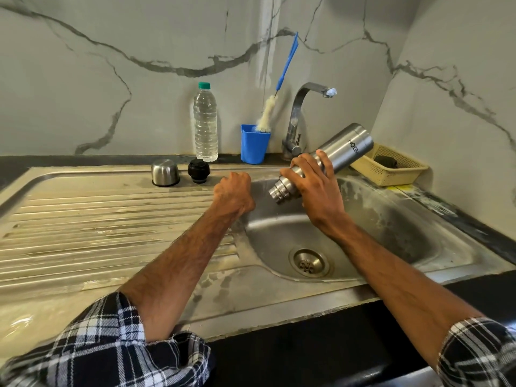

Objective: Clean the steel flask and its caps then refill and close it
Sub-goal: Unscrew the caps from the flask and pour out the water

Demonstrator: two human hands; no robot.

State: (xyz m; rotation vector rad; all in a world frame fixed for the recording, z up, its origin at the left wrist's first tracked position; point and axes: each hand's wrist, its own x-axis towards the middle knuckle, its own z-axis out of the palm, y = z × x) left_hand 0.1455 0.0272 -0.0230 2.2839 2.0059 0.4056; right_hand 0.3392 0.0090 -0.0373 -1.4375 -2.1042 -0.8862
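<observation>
Sink of stainless steel [391, 233] set into a black bench [321, 339], with a ribbed drainboard [97, 213] to the left and a round basin with a drain [309, 263] to the right. Above the basin, a cylindrical brushed-steel flask [346, 146], uncapped and tilted, threaded mouth down and to the left, base raised toward the back corner. Right hand [312, 185] wrapped round the flask's neck and shoulder, fingers and thumb curled firmly on it. Left hand [234, 191] curled into a fist at the basin's left rim, nothing visible inside it.

At the back of the drainboard, a domed steel cup cap [165, 172] standing mouth down, a black screw stopper [198, 170] just beside it. Behind these, against the marbled wall: a clear plastic water bottle with a green lid [205, 127], then a blue plastic cup [254, 145] holding a white-bristled bottle brush with a blue handle [266, 115], then a curved chrome tap [300, 107]. In the right corner, a pale yellow mesh basket [391, 169] with a dark scrubber [385, 162] inside. Plaid sleeves rolled up both forearms.
</observation>
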